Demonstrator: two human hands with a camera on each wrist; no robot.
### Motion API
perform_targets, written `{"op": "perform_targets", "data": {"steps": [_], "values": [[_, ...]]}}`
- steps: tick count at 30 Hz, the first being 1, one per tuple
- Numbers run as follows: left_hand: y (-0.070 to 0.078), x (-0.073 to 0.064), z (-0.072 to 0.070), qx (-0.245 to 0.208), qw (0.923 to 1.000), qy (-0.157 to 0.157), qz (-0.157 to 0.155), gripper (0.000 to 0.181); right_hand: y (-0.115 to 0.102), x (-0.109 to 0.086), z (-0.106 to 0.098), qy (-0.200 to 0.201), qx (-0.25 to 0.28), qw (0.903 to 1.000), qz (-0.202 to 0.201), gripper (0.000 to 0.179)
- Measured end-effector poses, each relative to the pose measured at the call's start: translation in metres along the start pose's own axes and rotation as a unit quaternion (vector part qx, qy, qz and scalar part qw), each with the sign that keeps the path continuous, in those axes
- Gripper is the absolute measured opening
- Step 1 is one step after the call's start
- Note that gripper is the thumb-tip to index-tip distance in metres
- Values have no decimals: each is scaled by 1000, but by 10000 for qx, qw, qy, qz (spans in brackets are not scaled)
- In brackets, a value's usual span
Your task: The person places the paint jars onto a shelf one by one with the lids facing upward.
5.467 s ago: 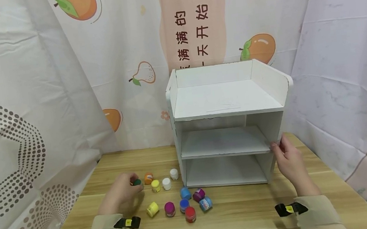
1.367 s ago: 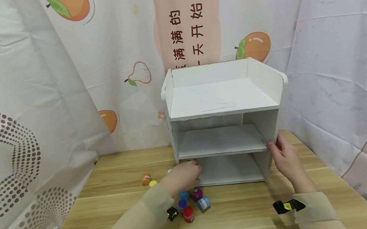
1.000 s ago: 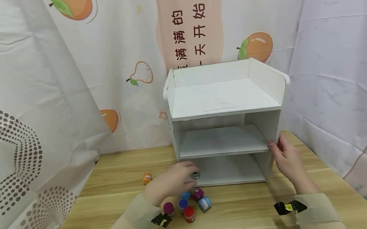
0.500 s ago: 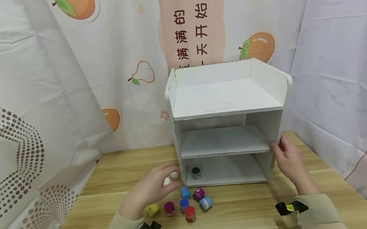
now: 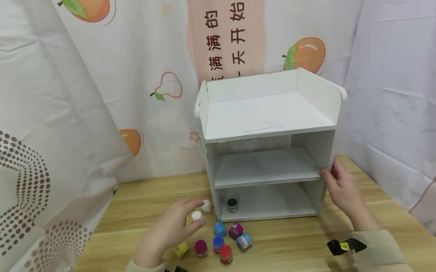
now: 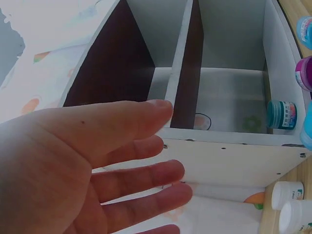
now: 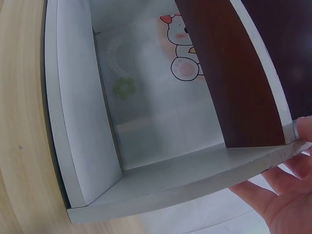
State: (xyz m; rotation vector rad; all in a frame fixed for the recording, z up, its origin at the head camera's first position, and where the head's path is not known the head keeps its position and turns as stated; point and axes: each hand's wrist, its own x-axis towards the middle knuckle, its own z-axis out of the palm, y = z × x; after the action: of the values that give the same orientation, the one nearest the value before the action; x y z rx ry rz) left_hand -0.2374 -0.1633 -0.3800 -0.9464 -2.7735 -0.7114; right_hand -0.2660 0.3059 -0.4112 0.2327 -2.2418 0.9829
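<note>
we grip shelf (image 5: 267,115) side w/ r. hand (image 5: 345,192); l. hand (image 5: 169,230) empty, fingers spread nr white jars (image 5: 196,216); low sweep could topple 'em.

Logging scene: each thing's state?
left hand: empty
shelf unit: upright
right hand: gripping shelf unit
green jar: upright
white jars: upright
red jar: upright
cobalt jar: upright
front magenta jar: upright
rear magenta jar: tipped
labelled blue jar: tipped
rear blue jar: unclear
yellow jars: partly hidden

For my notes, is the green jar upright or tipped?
Upright: the green jar stands on the bottom shelf, its dark lid facing up.
</note>
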Motion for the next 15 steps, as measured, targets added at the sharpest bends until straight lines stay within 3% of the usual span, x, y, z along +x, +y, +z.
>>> {"op": "perform_targets", "data": {"steps": [4,11,15], "values": [[-2,0,2,-7,9995,-256,-164,42,-1,0,0,49,27,10000,-23,36],[-3,-1,13,-231,9934,-738,-843,43,0,1,0,1,30,10000,-28,38],[0,-1,20,-195,9901,-885,-1076,40,1,0,0,-37,12,10000,-5,38]]}}
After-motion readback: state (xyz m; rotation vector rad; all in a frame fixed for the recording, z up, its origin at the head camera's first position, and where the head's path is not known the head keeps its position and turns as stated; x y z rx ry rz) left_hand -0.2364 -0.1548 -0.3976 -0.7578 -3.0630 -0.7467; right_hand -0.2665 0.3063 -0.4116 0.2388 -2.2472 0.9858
